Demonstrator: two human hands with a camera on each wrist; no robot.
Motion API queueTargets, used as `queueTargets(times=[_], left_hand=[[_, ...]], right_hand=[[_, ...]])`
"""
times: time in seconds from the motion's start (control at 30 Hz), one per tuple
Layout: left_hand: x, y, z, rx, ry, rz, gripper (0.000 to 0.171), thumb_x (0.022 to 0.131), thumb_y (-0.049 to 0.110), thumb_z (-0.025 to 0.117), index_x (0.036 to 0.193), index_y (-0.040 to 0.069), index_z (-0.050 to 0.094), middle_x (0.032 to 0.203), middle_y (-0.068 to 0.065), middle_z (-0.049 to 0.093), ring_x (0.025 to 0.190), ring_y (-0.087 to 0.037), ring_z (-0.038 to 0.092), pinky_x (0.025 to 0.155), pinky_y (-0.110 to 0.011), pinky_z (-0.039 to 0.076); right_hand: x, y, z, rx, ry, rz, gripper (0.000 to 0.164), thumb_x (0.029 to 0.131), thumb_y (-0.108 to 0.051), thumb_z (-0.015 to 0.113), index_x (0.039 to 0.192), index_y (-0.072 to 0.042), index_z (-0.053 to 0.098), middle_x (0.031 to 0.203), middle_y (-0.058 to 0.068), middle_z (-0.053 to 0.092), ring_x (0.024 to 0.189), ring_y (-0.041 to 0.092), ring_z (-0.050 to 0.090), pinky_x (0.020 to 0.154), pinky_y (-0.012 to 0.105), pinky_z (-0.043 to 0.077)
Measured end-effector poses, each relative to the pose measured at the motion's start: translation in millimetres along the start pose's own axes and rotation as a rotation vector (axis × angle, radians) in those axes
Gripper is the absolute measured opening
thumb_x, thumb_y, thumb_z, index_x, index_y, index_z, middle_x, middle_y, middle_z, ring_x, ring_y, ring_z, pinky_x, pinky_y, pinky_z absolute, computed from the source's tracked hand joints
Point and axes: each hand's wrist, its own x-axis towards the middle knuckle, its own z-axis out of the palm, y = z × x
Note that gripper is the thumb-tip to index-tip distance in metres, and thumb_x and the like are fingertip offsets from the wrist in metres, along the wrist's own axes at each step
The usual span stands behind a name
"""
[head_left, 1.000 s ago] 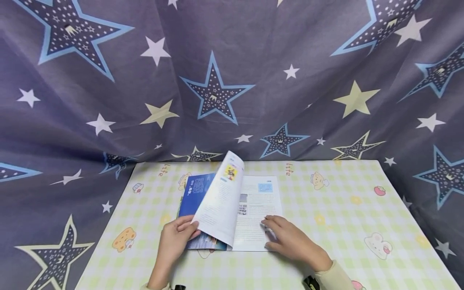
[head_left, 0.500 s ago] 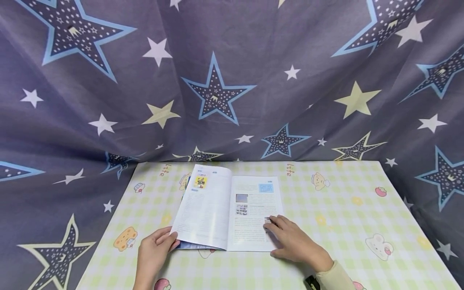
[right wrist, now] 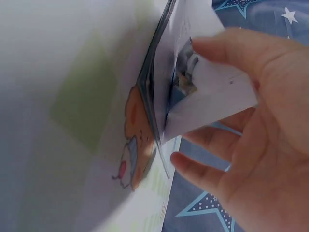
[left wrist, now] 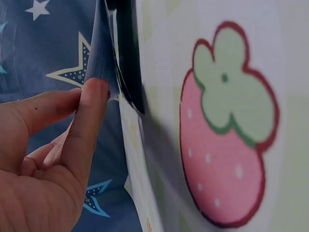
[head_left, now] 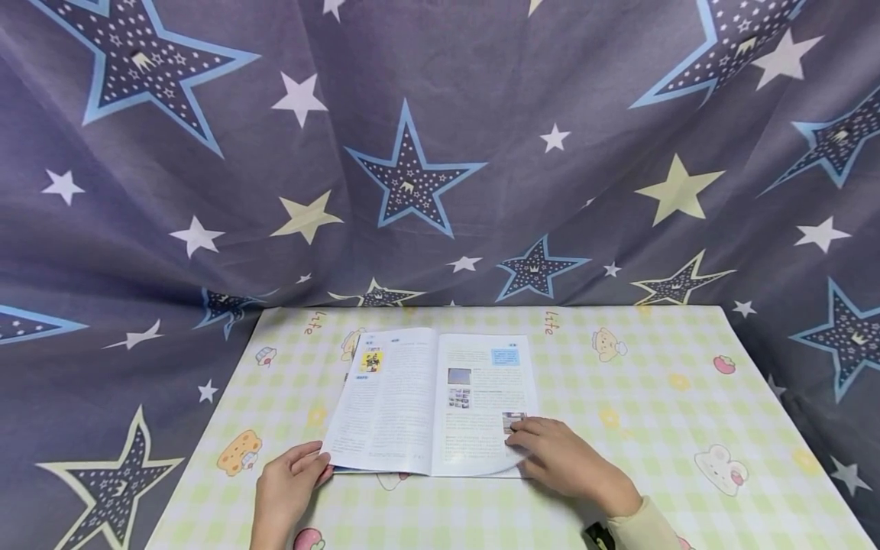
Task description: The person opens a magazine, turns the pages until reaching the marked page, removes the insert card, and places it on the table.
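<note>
An open booklet (head_left: 435,405) lies on the table, white printed pages spread to both sides of its spine. My left hand (head_left: 290,485) pinches the lower left edge of the left page (head_left: 381,409) between thumb and fingers. In the left wrist view the fingertips (left wrist: 94,92) hold the sheet's edge. At the lower right corner my right hand (head_left: 571,462) grips the right page (head_left: 481,428), whose corner is bent up. The right wrist view has this raised page (right wrist: 212,96) between the thumb and the other fingers, apart from the sheets below.
A checked tablecloth (head_left: 660,428) with cartoon prints covers the table. Behind it hangs a dark curtain (head_left: 440,153) with stars. A strip of blue cover shows under the left page.
My left hand has brought a turned page down to the left, and it now lies nearly flat. My right hand has taken hold of the right page's corner and lifted it.
</note>
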Motion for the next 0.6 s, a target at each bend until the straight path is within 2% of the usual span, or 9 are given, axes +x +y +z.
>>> queueTargets(times=[0.07, 0.23, 0.3, 0.47, 0.6], left_hand=[[-0.6, 0.1, -0.3, 0.021, 0.003, -0.006, 0.036, 0.092, 0.014, 0.070, 0.121, -0.006, 0.066, 0.091, -0.010, 0.076, 0.076, -0.018, 0.074, 0.066, -0.023, 0.060], [-1.9, 1.0, 0.1, 0.134, 0.056, 0.006, 0.037, 0.091, 0.021, 0.072, 0.121, -0.001, 0.069, 0.103, -0.012, 0.075, 0.097, -0.027, 0.072, 0.085, -0.042, 0.058], [-1.9, 2.5, 0.8, 0.149, 0.072, 0.021, 0.037, 0.091, 0.022, 0.073, 0.121, 0.001, 0.069, 0.110, -0.015, 0.073, 0.104, -0.030, 0.069, 0.087, -0.042, 0.057], [-2.2, 14.3, 7.2, 0.080, 0.028, 0.057, 0.040, 0.092, 0.022, 0.073, 0.124, 0.000, 0.067, 0.116, -0.018, 0.070, 0.106, -0.030, 0.069, 0.081, -0.028, 0.060], [-4.2, 29.7, 21.6, 0.058, -0.035, 0.113, 0.038, 0.092, 0.021, 0.074, 0.124, 0.002, 0.067, 0.116, -0.015, 0.070, 0.106, -0.028, 0.069, 0.086, -0.030, 0.058]], right_hand=[[1, 1, 0, 0.006, 0.030, 0.004, 0.025, 0.092, -0.014, 0.069, 0.116, -0.007, 0.071, 0.123, 0.006, 0.067, 0.118, 0.029, 0.060, 0.102, 0.050, 0.047], [0, 4, 0, 0.017, 0.150, 0.081, 0.026, 0.091, -0.017, 0.073, 0.116, -0.009, 0.071, 0.114, 0.002, 0.070, 0.108, 0.023, 0.065, 0.094, 0.044, 0.054], [0, 5, 1, -0.007, 0.227, 0.143, 0.032, 0.089, -0.022, 0.076, 0.118, -0.010, 0.070, 0.111, 0.003, 0.070, 0.100, 0.020, 0.065, 0.084, 0.040, 0.057], [2, 7, 2, -0.047, 0.421, 0.291, 0.047, 0.081, -0.030, 0.086, 0.117, -0.008, 0.067, 0.099, 0.003, 0.068, 0.078, 0.013, 0.060, 0.060, 0.030, 0.053], [7, 5, 2, -0.011, 0.496, 0.355, 0.052, 0.078, -0.034, 0.088, 0.116, -0.008, 0.064, 0.093, 0.002, 0.066, 0.076, 0.015, 0.063, 0.056, 0.029, 0.051]])
